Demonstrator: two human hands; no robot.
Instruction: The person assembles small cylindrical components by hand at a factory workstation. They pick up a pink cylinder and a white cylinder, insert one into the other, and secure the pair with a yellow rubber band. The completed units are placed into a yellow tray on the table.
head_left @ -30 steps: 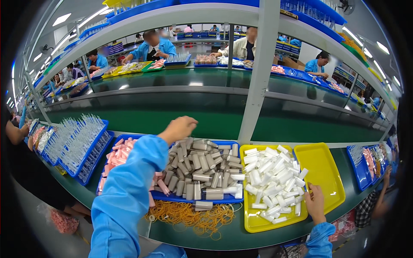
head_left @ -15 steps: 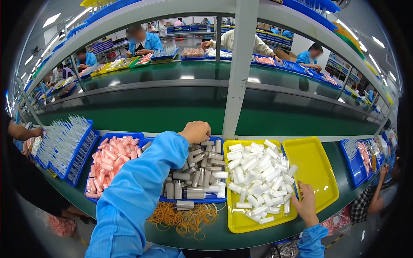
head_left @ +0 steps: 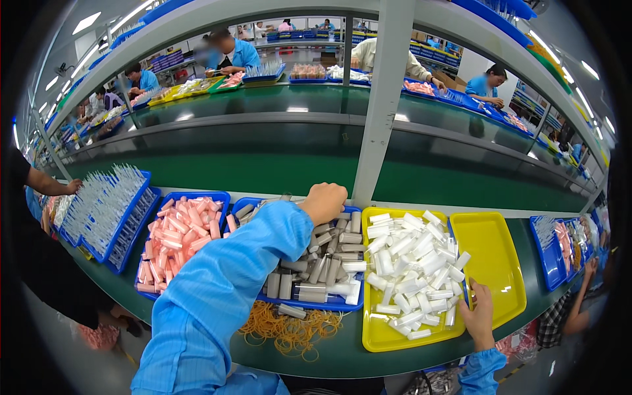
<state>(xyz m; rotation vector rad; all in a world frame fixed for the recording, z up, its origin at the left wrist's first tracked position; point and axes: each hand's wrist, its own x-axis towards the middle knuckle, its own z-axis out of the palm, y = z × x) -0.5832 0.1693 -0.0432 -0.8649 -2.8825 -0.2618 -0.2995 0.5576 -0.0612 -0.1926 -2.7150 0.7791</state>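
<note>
My left hand [head_left: 326,203] is curled at the far rim of a blue tray [head_left: 329,307] filled with grey cylinders [head_left: 286,284] in clear sleeves; its fingertips are hidden under the hand. The sleeved left forearm crosses above this tray and the pink one. My right hand [head_left: 479,316] grips the right rim of a yellow tray [head_left: 378,339], which is heaped with white cylinders [head_left: 411,270] in clear sleeves. Close by that hand lies a second yellow tray [head_left: 487,247] with a bare bottom. One loose grey cylinder [head_left: 291,311] rests on tan rubber bands [head_left: 289,332] in front of the grey tray.
Left of the grey pieces is a blue tray of pink cylinders [head_left: 178,227]. Beyond it, another person's hand [head_left: 74,186] touches a rack of clear pointed parts [head_left: 108,204]. A white post [head_left: 376,131] rises behind the trays. More filled blue trays [head_left: 550,260] stand at the right.
The whole view has shifted, so the trays and both hands appear farther right. My hands stay at the same trays. The loose grey cylinder by the rubber bands now lies tilted.
</note>
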